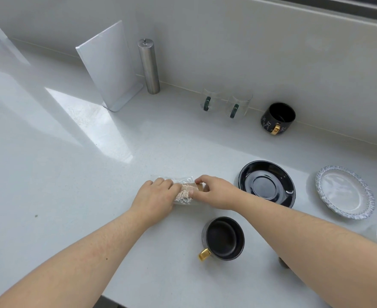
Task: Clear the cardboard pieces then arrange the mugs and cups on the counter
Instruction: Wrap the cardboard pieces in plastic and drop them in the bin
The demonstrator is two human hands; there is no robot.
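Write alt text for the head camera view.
Both hands, left hand and right hand, grip a plastic-wrapped cardboard piece on a white counter. A black mug sits nearby, beside a black saucer and a patterned plate; two glass mugs stand by the wall.

Counter (pixel 60 174) open leftward; black mug (pixel 224 240) and saucer (pixel 266 183) crowd the right.

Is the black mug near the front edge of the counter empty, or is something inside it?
Empty: the black mug stands upright and its dark inside shows bare down to the bottom.
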